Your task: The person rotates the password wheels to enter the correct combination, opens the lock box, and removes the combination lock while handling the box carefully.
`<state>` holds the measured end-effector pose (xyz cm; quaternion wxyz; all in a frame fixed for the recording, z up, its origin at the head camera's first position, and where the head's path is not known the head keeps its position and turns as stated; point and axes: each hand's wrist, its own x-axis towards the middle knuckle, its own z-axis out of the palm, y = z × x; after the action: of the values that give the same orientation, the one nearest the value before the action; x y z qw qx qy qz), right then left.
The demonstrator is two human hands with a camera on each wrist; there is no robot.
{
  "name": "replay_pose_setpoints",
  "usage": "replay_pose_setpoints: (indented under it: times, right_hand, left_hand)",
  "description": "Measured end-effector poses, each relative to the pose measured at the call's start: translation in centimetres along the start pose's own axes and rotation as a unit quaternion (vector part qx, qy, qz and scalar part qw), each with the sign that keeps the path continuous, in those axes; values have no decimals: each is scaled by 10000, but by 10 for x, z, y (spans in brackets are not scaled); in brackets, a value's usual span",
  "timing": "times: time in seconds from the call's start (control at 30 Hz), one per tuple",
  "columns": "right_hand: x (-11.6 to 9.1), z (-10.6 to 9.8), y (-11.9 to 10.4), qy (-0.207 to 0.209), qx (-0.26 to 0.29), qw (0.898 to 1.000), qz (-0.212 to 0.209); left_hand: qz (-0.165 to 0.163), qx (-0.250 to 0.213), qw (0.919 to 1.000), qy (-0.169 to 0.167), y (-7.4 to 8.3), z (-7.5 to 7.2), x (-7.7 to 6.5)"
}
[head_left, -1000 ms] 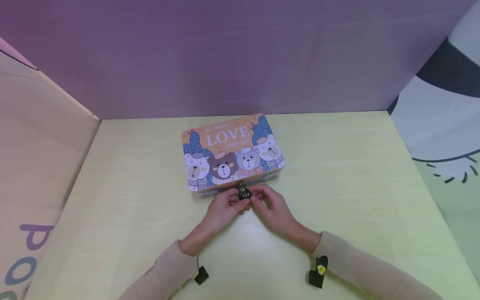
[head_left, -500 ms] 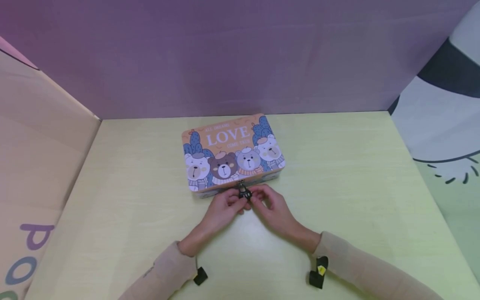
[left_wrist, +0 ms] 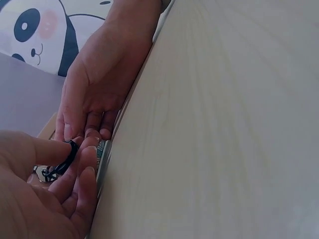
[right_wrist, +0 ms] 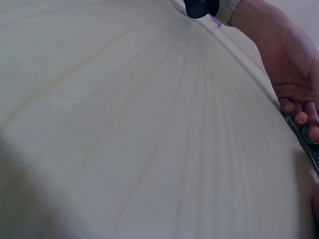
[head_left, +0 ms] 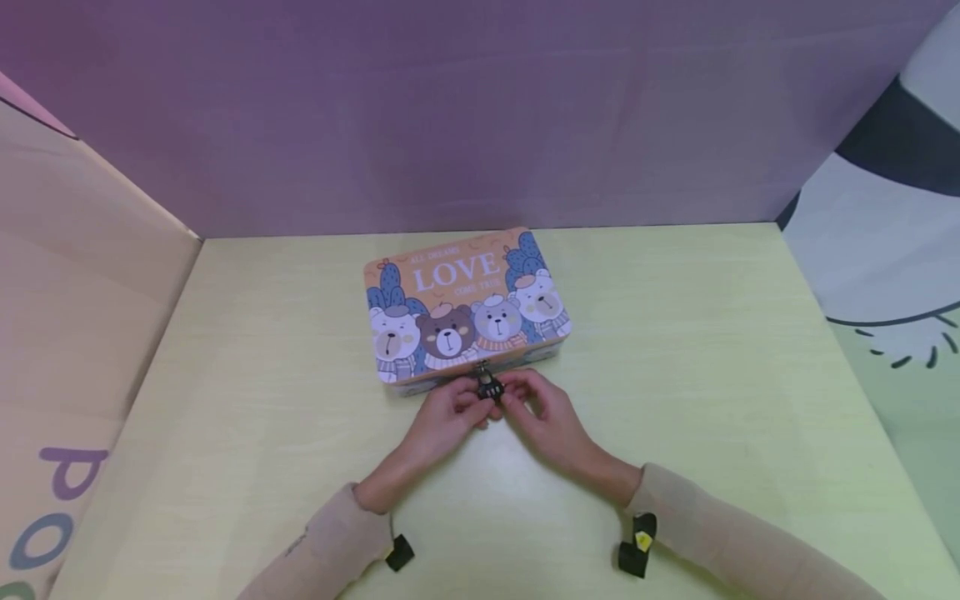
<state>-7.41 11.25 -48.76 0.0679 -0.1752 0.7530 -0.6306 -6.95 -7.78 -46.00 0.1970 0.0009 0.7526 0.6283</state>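
Observation:
A small black combination padlock hangs at the front clasp of a tin box printed with bears, cacti and the word LOVE. The box lid is down. My left hand pinches the padlock from the left, thumb in front and fingers behind; the left wrist view shows the padlock between that thumb and fingers. From the other side, my right hand pinches the padlock's right edge with thumb and bent forefinger. Its dials face up toward the head view, too small to read. The right wrist view mostly misses the padlock.
The box rests on a pale wooden table, near its back edge. A purple panel stands behind, with printed panels at left and right. Small black devices hang at both sleeve cuffs.
The padlock has shifted very slightly to the right, and my left thumb tip has drawn back a little. Box and right hand stay in place.

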Motion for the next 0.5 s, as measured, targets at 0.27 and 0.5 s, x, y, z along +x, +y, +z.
replay_pose_setpoints:
  times: [0.27,0.5]
  right_hand:
    - [0,0,0,-2,51,10000,-14]
    - [0,0,1,-5,51,10000,-73]
  left_hand:
    - [67,-41,10000,22,0,0,-1]
    - [43,-61,10000,2,1,0,-1]
